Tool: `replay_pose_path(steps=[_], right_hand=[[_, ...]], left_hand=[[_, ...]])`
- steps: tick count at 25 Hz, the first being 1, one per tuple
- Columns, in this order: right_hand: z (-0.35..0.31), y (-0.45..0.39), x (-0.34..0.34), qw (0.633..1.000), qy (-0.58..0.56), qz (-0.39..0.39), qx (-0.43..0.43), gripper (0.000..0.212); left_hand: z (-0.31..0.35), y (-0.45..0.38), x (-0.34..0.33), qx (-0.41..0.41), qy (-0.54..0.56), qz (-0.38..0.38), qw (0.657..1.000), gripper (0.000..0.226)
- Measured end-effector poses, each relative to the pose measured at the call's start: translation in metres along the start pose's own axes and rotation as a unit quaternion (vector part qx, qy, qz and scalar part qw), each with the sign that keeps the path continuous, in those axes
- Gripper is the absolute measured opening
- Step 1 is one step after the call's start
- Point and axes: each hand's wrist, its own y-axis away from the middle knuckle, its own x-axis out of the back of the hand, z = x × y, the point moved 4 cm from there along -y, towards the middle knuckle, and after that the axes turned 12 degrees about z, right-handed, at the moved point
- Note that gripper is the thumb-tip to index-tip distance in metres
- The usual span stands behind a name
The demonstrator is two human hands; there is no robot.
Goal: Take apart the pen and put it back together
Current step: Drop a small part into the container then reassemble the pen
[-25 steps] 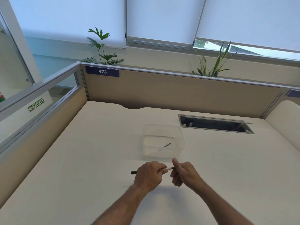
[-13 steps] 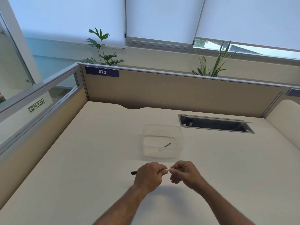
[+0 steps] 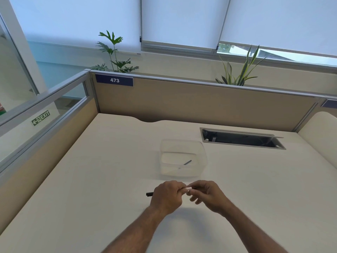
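The fingertips (image 3: 184, 189) of both hands meet over the desk, and between them shows a short white bit of the pen (image 3: 187, 188). The left hand (image 3: 167, 197) is curled tight around the pen's middle, and the pen's black end sticks out past its left side. The right hand (image 3: 207, 195) pinches the white end with thumb and first finger, while its other fingers hang loose below. The pen is held in the air just above the desk (image 3: 91, 189), close to the person and in front of a clear plastic box (image 3: 183, 158). In the box lies a small dark thin piece (image 3: 187, 162); I think it is a part of the pen, but it is too small to be sure. So it looks like the pen is already partly taken apart, and the right hand is working at the white end, twisting or pulling or pushing; I cannot tell which. I also cannot tell if the person is taking it apart or putting it back. Either way, the piece in the box must go back in before the job is done. One second ago, more of the white part showed and the right thumb stuck up; now the right hand is closer to the left, the thumb is down, and only a small white bit shows
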Motion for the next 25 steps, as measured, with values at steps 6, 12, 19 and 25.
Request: replay_pose_path(steps=[6, 12, 19, 25], right_hand=[[-0.006, -0.001, 0.0, 0.989, 0.11, -0.001, 0.094, 0.014], [-0.013, 0.002, 0.002, 0.927, 0.263, -0.002, 0.269, 0.028], [-0.016, 0.0, 0.001, 0.939, 0.23, 0.029, 0.253, 0.023], [-0.015, -0.004, -0.002, 0.972, 0.164, 0.07, 0.155, 0.038]], left_hand=[[-0.002, -0.005, 0.003, 0.035, 0.04, -0.082, 0.995, 0.023], [-0.008, -0.008, 0.0, 0.059, 0.109, -0.172, 0.977, 0.027], [0.0, -0.014, 0.002, 0.043, 0.141, -0.179, 0.973, 0.023], [0.003, -0.018, 0.005, 0.02, 0.085, -0.114, 0.99, 0.019]])
